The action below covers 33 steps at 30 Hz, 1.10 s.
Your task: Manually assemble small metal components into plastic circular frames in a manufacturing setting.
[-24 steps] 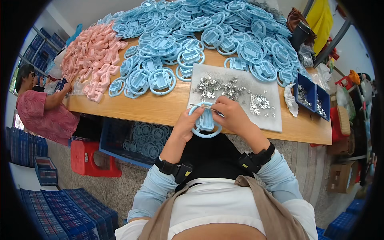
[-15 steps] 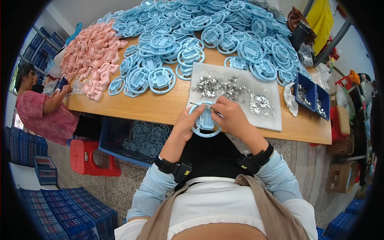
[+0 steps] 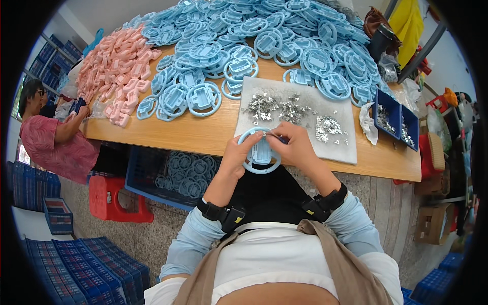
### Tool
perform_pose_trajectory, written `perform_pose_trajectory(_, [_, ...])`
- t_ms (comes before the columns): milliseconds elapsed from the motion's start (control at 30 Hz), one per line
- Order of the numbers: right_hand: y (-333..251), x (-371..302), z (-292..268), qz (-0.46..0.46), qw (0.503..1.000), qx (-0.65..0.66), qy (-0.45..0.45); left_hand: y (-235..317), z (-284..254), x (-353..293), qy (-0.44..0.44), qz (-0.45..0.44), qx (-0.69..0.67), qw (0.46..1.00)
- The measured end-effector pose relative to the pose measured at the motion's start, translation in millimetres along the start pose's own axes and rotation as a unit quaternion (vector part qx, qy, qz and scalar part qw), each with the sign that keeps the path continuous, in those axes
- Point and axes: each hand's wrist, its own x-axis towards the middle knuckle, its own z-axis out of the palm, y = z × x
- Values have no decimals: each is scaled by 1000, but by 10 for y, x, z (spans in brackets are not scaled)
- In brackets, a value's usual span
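A light blue round plastic frame (image 3: 261,171) hangs over the table's front edge, a boxy holder across its middle. My left hand (image 3: 235,156) is closed on the frame's left side, thumb at its upper part. My right hand (image 3: 296,144) pinches slim tweezers (image 3: 280,138) whose tips meet the top of the frame, close to my left thumb. Whether a small metal piece sits at those tips is too small to tell. Just beyond my hands, a pale foam mat (image 3: 317,150) bears heaps of small silvery metal pieces (image 3: 329,126).
Many blue frames (image 3: 203,99) are piled across the back of the wooden table (image 3: 198,138). Pink plastic parts (image 3: 119,76) lie at the left, with another person (image 3: 58,140) beyond. Blue bins (image 3: 387,122) stand at the right. A blue crate (image 3: 145,188) and red stool (image 3: 114,201) are below.
The tweezers have swung from lying across the top of the frame to pointing in at it, more of them now covered by my right hand. The left hand keeps its hold.
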Motion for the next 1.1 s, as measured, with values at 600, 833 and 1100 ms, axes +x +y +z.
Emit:
perform_pose_trajectory(600, [-46,-210,33,-10,993,-114,44,-186,38,-66,53,13,-102,993])
perform_pose_trajectory(833, [-56,-516,4,-29,982,-184,-15,-242,8,-30,81,17,-111,990])
perform_pose_trajectory(1100, [-46,-486,75,-47,968,-244,-32,-206,16,-50,80,6,-109,991])
